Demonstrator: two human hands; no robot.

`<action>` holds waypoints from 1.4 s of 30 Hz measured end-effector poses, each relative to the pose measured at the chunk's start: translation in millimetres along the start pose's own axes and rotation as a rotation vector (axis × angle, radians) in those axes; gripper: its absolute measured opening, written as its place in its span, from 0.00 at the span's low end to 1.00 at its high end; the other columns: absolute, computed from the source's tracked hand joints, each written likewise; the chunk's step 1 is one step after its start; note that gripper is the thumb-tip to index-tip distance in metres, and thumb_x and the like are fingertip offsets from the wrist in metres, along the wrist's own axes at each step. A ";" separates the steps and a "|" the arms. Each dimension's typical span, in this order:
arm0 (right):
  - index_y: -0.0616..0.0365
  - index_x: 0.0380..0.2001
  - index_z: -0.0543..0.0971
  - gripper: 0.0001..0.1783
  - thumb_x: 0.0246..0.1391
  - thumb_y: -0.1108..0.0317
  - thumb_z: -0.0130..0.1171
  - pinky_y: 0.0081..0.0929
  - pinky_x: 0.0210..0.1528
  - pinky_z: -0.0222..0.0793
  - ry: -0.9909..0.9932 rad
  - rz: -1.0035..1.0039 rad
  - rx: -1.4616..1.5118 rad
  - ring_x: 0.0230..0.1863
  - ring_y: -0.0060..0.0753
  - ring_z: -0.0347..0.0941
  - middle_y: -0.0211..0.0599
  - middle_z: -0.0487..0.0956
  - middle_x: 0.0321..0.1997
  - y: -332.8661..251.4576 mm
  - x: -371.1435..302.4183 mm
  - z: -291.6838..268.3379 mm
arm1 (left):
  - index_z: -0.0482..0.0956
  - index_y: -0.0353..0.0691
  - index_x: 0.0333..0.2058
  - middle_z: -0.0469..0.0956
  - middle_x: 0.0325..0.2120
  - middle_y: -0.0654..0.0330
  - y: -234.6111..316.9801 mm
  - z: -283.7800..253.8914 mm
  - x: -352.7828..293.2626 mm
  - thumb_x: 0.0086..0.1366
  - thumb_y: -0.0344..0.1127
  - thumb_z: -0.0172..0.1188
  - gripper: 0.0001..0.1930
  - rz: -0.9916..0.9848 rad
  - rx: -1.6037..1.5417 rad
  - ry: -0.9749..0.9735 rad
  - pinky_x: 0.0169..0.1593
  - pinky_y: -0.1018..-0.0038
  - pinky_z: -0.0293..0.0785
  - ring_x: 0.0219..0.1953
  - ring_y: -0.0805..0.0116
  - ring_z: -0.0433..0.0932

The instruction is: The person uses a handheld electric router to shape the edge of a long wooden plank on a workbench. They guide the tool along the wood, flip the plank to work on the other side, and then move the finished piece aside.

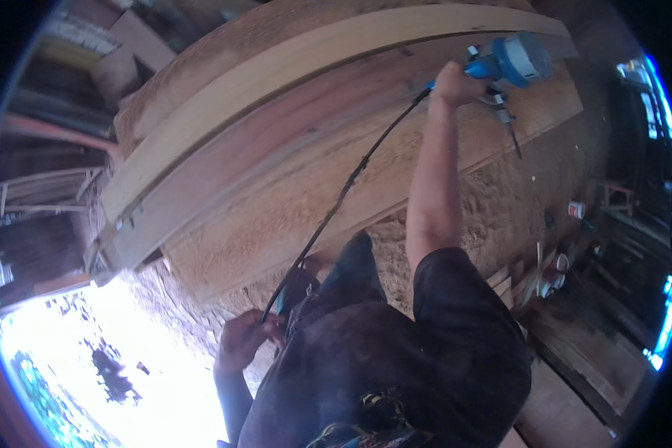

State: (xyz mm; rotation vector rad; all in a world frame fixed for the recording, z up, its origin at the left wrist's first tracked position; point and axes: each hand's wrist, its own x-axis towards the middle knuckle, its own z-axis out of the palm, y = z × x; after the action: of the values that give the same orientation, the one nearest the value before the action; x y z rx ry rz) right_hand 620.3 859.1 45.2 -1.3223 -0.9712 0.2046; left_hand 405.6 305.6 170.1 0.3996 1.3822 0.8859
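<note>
My right arm reaches out over the far right of a long workbench, and my right hand (459, 84) is closed around a blue power tool (520, 60). The tool has a rounded, pale-ended housing, and a thin dark rod sticks out below it; its exact kind is unclear. A black power cord (349, 181) runs from the tool back across the boards to my waist. There my left hand (245, 337) is closed on the cord. Beneath the tool lie long wooden boards: a pale plank (276, 66) at the back and a reddish plank (276, 134) in front of it.
Sawdust covers the bench top (276, 201) and the ground (485, 216). To the right are a small white-and-red container (576, 210), a low stool (617, 196) and stacked boards (575, 358). Wooden racks (37, 187) stand left, above a brightly lit opening.
</note>
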 end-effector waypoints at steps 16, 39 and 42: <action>0.69 0.62 0.68 0.35 0.47 0.78 0.58 0.48 0.64 0.72 -0.059 0.029 -0.022 0.57 0.55 0.80 0.58 0.80 0.56 -88.0 -166.4 -12.5 | 0.82 0.28 0.48 0.84 0.31 0.57 -62.4 -112.4 -90.3 0.75 0.30 0.58 0.11 0.097 -0.137 0.044 0.42 0.74 0.81 0.35 0.71 0.84; 0.74 0.55 0.70 0.33 0.43 0.74 0.64 0.40 0.55 0.75 -0.005 0.006 -0.185 0.50 0.46 0.81 0.53 0.81 0.51 -57.9 -212.8 -29.1 | 0.83 0.30 0.50 0.85 0.34 0.59 -38.0 -260.7 -88.3 0.72 0.26 0.61 0.11 -0.115 0.089 -0.103 0.44 0.76 0.79 0.37 0.74 0.82; 0.73 0.54 0.71 0.31 0.43 0.78 0.64 0.38 0.54 0.75 0.003 -0.017 -0.052 0.49 0.42 0.80 0.50 0.82 0.50 -106.3 -240.7 -34.2 | 0.84 0.30 0.49 0.85 0.32 0.59 -53.6 -290.5 -94.0 0.72 0.27 0.60 0.11 -0.107 -0.107 -0.129 0.44 0.75 0.79 0.36 0.74 0.82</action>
State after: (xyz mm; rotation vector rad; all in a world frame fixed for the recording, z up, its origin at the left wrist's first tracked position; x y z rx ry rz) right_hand 456.3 651.5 25.4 -1.3608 -0.9906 0.1655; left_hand 150.9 131.4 140.3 0.2931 1.2206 0.8278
